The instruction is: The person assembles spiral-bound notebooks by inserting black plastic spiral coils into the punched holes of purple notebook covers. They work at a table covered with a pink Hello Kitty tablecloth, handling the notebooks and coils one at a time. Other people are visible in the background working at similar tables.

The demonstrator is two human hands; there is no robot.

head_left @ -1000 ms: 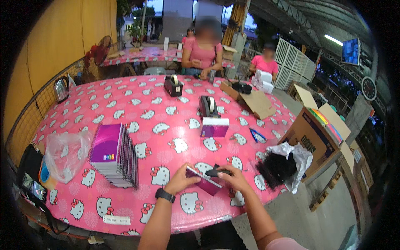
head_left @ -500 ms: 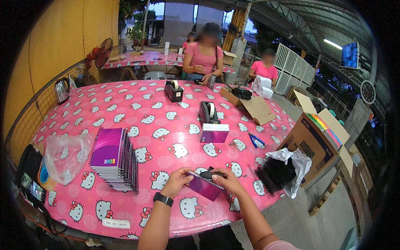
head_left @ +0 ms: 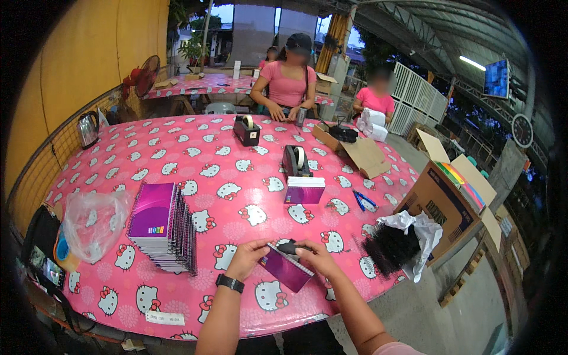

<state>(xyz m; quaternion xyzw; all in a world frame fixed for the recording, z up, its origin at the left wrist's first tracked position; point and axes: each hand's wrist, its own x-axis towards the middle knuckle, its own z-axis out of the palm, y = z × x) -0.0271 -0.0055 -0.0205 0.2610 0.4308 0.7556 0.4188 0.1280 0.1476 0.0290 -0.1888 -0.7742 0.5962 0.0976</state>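
Over the near part of the table a purple-covered notebook (head_left: 286,273) is held at a tilt, its white edge on the far side. My left hand (head_left: 249,258), with a dark watch on the wrist, pinches its left corner. My right hand (head_left: 317,258) is closed on a small black rounded object (head_left: 287,247) lying along that edge; its exact kind does not show. A stack of purple spiral notebooks (head_left: 157,213) stands to the left. To the right lies a bundle of black plastic spiral coils (head_left: 387,251), partly in white wrapping (head_left: 423,236).
Beyond my hands stand a small notebook stack (head_left: 305,194) and two black tape dispensers (head_left: 297,161). Blue-handled pliers (head_left: 364,200) lie right of them. A clear plastic bag (head_left: 94,222) is at the left, an open carton (head_left: 444,207) at the right. A co-worker (head_left: 288,83) stands across the table.
My right hand and the black object have shifted slightly left along the notebook's edge, and the notebook has turned a little. Across the table, the co-worker's hands have come down lower.
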